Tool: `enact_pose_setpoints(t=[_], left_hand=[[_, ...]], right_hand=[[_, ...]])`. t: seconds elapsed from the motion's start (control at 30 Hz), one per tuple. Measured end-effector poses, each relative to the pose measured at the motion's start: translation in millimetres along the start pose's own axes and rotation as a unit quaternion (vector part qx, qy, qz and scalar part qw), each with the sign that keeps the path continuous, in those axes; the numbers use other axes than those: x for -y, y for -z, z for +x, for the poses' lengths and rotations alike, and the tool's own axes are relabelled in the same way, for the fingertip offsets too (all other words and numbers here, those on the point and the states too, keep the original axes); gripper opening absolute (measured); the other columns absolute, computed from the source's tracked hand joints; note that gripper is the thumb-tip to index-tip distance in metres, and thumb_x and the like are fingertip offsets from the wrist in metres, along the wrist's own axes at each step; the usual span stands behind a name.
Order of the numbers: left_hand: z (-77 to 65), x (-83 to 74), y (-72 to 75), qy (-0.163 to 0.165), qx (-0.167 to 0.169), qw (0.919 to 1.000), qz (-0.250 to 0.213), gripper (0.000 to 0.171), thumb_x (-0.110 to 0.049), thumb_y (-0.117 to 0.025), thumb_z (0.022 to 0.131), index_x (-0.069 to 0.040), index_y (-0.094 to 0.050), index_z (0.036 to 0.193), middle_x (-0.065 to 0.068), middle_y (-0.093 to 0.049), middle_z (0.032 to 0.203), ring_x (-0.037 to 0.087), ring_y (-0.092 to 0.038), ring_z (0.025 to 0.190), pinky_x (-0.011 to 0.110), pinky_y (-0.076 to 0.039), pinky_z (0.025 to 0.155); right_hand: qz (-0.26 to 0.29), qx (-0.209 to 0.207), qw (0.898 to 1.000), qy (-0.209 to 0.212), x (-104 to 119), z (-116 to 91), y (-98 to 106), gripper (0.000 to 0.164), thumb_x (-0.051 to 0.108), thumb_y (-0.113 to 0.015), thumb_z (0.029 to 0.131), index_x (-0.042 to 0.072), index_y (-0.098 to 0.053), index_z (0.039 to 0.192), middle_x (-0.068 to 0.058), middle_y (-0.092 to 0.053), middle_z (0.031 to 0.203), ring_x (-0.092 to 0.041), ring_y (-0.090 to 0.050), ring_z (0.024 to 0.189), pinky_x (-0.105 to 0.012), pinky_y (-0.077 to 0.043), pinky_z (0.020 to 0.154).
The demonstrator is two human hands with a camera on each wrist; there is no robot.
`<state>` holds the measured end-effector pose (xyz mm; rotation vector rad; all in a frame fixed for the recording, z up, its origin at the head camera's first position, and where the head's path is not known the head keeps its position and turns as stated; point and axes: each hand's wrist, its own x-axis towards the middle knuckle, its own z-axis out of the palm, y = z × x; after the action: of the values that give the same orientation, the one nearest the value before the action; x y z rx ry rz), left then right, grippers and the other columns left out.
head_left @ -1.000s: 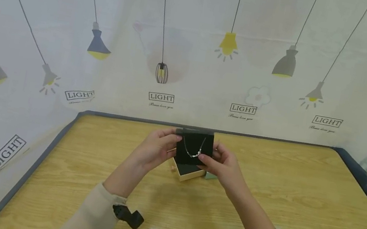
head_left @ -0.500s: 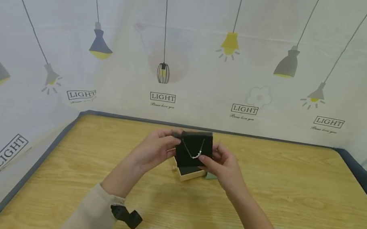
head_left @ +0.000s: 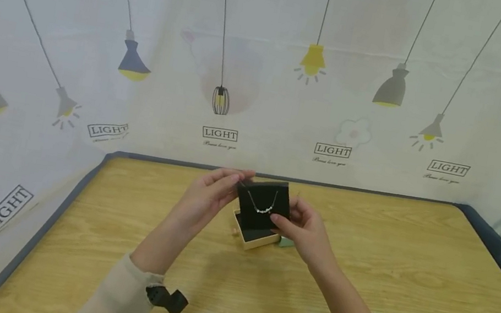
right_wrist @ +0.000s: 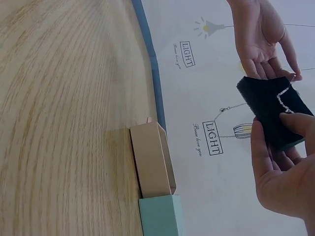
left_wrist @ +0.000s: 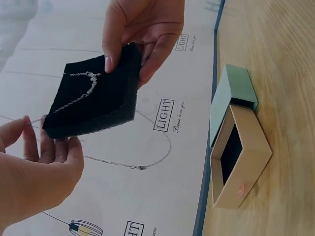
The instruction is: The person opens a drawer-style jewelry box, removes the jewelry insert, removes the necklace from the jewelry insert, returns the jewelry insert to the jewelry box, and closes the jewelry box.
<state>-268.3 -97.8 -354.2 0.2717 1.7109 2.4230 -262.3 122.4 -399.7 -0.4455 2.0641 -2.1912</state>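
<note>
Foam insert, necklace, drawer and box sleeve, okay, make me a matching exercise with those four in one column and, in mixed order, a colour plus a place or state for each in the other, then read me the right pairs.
Things:
1. Foam insert
2. Necklace
3. Jewellery box drawer
4. Box sleeve

Descriptions:
A. Beige, open-topped, resting on the wood-grain tabletop
B. Silver-coloured, with part of its chain hanging loose
C. Pale green, at one end of the drawer
D. Black, held in the right grip

Pairs: 1-D, 2-B, 3-A, 4-C.

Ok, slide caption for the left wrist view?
Right hand grips a black pad, left hand pinches its silver chain, open box nearby.
</note>
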Motion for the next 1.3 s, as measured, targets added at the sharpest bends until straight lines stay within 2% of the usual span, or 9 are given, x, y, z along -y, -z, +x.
enact_pose_setpoints(t=[0.13, 0.27, 0.43, 0.83, 1.0, 1.17, 1.3], left_hand=[[-2.9, -1.6, 0.5, -0.038, -0.016, 0.9991, 0.000, 0.018, -0.007, -0.049, 0.103, -0.014, -0.066, 0.102, -0.006, -0.072, 0.114, 0.010, -0.063, 0.119, 0.026, -0.045, 0.111], [-5.8, -2.0, 1.0, -0.078, -0.019, 0.9968, 0.000, 0.020, -0.006, -0.049, 0.103, -0.016, -0.066, 0.099, -0.007, -0.073, 0.113, 0.010, -0.064, 0.118, 0.027, -0.046, 0.110], [-8.6, -1.6, -0.4, -0.106, -0.012, 0.9943, -0.009, 0.019, -0.004, -0.048, 0.103, -0.015, -0.064, 0.099, -0.004, -0.073, 0.112, 0.012, -0.066, 0.114, 0.029, -0.049, 0.107], [-7.1, -3.3, -0.4, -0.111, 0.009, 0.9930, -0.037, 0.017, -0.009, -0.045, 0.105, -0.018, -0.060, 0.102, -0.004, -0.072, 0.108, 0.012, -0.068, 0.109, 0.031, -0.053, 0.103], [-5.8, 0.5, 0.0, -0.108, 0.023, 0.9924, -0.054, 0.019, -0.007, -0.044, 0.106, -0.017, -0.060, 0.105, -0.003, -0.071, 0.104, 0.012, -0.069, 0.103, 0.030, -0.054, 0.100], [-5.0, 3.9, -0.8, -0.104, 0.037, 0.9927, -0.048, 0.020, -0.006, -0.042, 0.106, -0.013, -0.056, 0.118, -0.004, -0.071, 0.104, 0.011, -0.068, 0.101, 0.028, -0.055, 0.099], [-4.2, 5.6, -1.5, -0.092, 0.045, 0.9947, -0.011, 0.030, -0.009, -0.045, 0.106, -0.003, -0.048, 0.135, -0.005, -0.070, 0.106, 0.012, -0.067, 0.101, 0.027, -0.056, 0.095]], right_hand=[[-0.007, -0.006, 1.000, -0.004, 1.3, -0.5, -1.7, 0.016, -0.004, -0.063, 0.091, -0.004, -0.053, 0.103, 0.011, -0.069, 0.092, -0.005, -0.069, 0.087, -0.026, -0.061, 0.078], [-0.019, -0.010, 1.000, -0.002, 1.5, -1.3, -2.1, 0.018, -0.003, -0.063, 0.092, -0.008, -0.051, 0.105, 0.009, -0.068, 0.092, -0.005, -0.069, 0.086, -0.026, -0.061, 0.078], [-0.026, -0.014, 1.000, -0.002, 1.9, -3.6, -0.8, 0.021, -0.003, -0.063, 0.092, -0.011, -0.050, 0.105, 0.006, -0.068, 0.093, -0.004, -0.069, 0.085, -0.025, -0.061, 0.076], [-0.030, -0.016, 0.999, -0.007, 2.6, -1.3, 1.2, 0.017, -0.003, -0.063, 0.092, -0.006, -0.052, 0.105, 0.008, -0.068, 0.093, -0.004, -0.069, 0.087, -0.029, -0.061, 0.079], [-0.036, -0.013, 0.999, -0.009, 2.9, -2.6, 0.9, 0.020, -0.002, -0.064, 0.092, -0.009, -0.051, 0.106, 0.006, -0.069, 0.094, -0.003, -0.069, 0.086, -0.023, -0.060, 0.076], [-0.043, -0.012, 0.999, -0.010, 3.1, -4.3, 1.2, 0.022, -0.001, -0.064, 0.092, -0.010, -0.051, 0.107, 0.003, -0.069, 0.095, -0.003, -0.069, 0.086, -0.024, -0.060, 0.077], [-0.047, -0.016, 0.999, -0.016, 2.3, -3.8, 2.1, 0.021, -0.001, -0.064, 0.092, -0.008, -0.051, 0.107, 0.004, -0.068, 0.095, -0.003, -0.069, 0.088, -0.024, -0.060, 0.077]])
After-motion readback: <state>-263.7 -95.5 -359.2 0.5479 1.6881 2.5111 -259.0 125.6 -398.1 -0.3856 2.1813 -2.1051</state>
